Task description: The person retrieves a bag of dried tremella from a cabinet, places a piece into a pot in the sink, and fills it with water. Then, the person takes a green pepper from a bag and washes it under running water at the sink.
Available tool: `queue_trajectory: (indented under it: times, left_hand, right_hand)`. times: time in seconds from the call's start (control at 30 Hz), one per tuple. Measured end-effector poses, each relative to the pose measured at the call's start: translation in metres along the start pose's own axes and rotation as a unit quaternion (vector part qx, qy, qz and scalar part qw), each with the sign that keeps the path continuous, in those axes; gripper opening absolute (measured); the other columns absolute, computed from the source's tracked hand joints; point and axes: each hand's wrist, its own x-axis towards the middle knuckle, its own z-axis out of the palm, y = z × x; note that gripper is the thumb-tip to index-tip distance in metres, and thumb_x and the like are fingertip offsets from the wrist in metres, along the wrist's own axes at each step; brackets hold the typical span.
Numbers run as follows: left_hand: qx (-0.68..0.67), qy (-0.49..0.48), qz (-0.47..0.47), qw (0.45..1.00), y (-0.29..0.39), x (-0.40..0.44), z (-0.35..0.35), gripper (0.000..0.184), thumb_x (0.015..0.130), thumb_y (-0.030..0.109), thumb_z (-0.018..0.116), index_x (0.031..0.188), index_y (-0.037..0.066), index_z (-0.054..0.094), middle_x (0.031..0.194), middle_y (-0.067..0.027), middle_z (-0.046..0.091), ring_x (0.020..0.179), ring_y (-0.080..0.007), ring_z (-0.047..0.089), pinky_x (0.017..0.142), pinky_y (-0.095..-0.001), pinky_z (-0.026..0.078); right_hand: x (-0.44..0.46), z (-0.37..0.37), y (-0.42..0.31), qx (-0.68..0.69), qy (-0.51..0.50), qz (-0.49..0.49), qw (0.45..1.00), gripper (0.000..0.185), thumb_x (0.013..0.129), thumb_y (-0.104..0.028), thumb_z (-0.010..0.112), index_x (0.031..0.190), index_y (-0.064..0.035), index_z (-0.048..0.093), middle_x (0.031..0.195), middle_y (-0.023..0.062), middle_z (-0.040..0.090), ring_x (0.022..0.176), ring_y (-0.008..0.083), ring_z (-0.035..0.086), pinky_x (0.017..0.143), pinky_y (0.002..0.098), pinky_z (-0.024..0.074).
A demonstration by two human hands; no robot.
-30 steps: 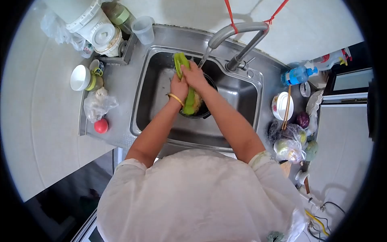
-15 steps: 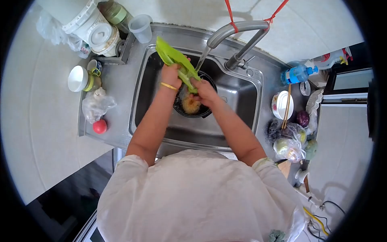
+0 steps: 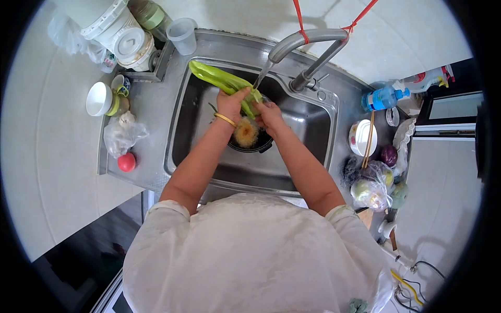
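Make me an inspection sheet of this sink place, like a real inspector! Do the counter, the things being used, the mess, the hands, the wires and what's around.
Surface: metal counter around a steel sink.
Job's things: long green vegetable beside the running tap; dark pot in the sink, with a yellowish fuzzy thing, too unclear to name.
Clutter: left, white bowl and red round thing; right, blue bottle, chopsticks across a patterned bowl.
Hands: left hand and right hand both hold the vegetable.
Cables: black cable and yellow cord, lower right.
Surroundings: pale wall; red ties on the tap.
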Motion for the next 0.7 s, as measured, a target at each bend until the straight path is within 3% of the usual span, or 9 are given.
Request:
queue_trajectory:
  times: [0.07,0.17,0.27,0.37,0.43,0.5,0.57,0.63,0.7]
  left_hand:
    - [0.028,0.012,0.029,0.999,-0.001,-0.006,0.003,0.026,0.071,-0.004,0.066,0.094,0.002,0.055,0.088,-0.0061,0.060,0.076,-0.0166,0.059,0.069,-0.0291,0.049]
    - [0.041,0.017,0.035,0.998,0.000,-0.013,0.006,0.026,0.071,-0.003,0.066,0.093,0.002,0.055,0.088,-0.0065,0.060,0.077,-0.0163,0.059,0.069,-0.0287,0.048]
    - [0.018,0.027,0.032,0.999,0.003,-0.015,0.007,0.026,0.071,-0.004,0.065,0.094,0.002,0.054,0.089,-0.0066,0.059,0.078,-0.0164,0.058,0.070,-0.0286,0.048]
    - [0.033,0.036,0.051,0.998,0.002,-0.016,0.009,0.027,0.071,-0.004,0.065,0.095,0.001,0.053,0.090,-0.0068,0.059,0.079,-0.0168,0.058,0.070,-0.0289,0.048]
    - [0.034,0.037,0.072,0.996,-0.002,-0.014,0.008,0.028,0.071,-0.005,0.065,0.096,0.001,0.052,0.091,-0.0071,0.058,0.080,-0.0171,0.058,0.070,-0.0294,0.048]
    - [0.004,0.062,0.073,0.995,-0.001,-0.010,0.005,0.029,0.071,-0.004,0.065,0.096,0.002,0.052,0.091,-0.0071,0.058,0.080,-0.0176,0.058,0.070,-0.0301,0.048]
    - [-0.010,0.077,0.059,0.995,0.004,-0.006,0.002,0.030,0.071,-0.004,0.065,0.097,0.002,0.051,0.091,-0.0071,0.058,0.080,-0.0181,0.058,0.070,-0.0306,0.048]
    - [-0.012,0.085,0.034,0.996,0.012,-0.001,-0.002,0.030,0.071,-0.003,0.065,0.097,0.003,0.051,0.091,-0.0069,0.058,0.080,-0.0185,0.058,0.070,-0.0309,0.048]
    - [-0.017,0.110,0.032,0.993,0.009,0.010,-0.012,0.033,0.071,-0.004,0.065,0.099,0.002,0.049,0.092,-0.0083,0.058,0.078,-0.0194,0.058,0.068,-0.0314,0.048]
  right_hand:
    - [0.004,0.000,0.000,0.139,-0.099,0.102,0.980,0.030,0.087,-0.029,0.053,0.105,-0.0061,0.051,0.085,0.0087,0.058,0.067,0.0194,0.058,0.054,0.0271,0.0473]
    - [0.001,0.010,-0.003,0.260,-0.080,0.137,0.952,0.025,0.088,-0.023,0.050,0.106,-0.0061,0.052,0.090,0.0112,0.059,0.075,0.0237,0.060,0.065,0.0311,0.0507]
    - [0.040,0.006,0.029,0.280,-0.154,0.088,0.943,0.028,0.086,-0.027,0.053,0.104,-0.0051,0.052,0.097,0.0091,0.057,0.078,0.0253,0.059,0.054,0.0320,0.0483]
    - [0.034,0.012,0.023,0.159,-0.035,0.055,0.985,0.025,0.085,-0.022,0.051,0.100,-0.0021,0.055,0.093,0.0118,0.058,0.077,0.0256,0.059,0.058,0.0366,0.0484]
    - [0.040,0.011,0.028,0.021,0.013,-0.030,0.999,0.023,0.082,-0.018,0.050,0.093,0.0004,0.057,0.086,0.0127,0.059,0.074,0.0244,0.059,0.059,0.0361,0.0478]
    - [0.038,0.007,0.027,-0.143,0.052,-0.130,0.980,0.021,0.080,-0.016,0.050,0.088,0.0022,0.058,0.080,0.0129,0.059,0.070,0.0227,0.059,0.059,0.0346,0.0470]
    - [0.015,0.001,0.012,-0.324,0.079,-0.241,0.912,0.020,0.077,-0.014,0.051,0.083,0.0032,0.059,0.073,0.0125,0.059,0.066,0.0204,0.059,0.057,0.0322,0.0461]
    - [0.004,-0.006,0.005,-0.204,-0.004,-0.149,0.968,0.019,0.079,-0.015,0.053,0.086,0.0017,0.059,0.071,0.0100,0.059,0.063,0.0171,0.057,0.055,0.0292,0.0453]
    - [-0.009,-0.006,-0.004,-0.118,-0.079,-0.098,0.985,0.019,0.080,-0.015,0.053,0.089,0.0004,0.059,0.071,0.0078,0.058,0.061,0.0139,0.056,0.054,0.0269,0.0448]
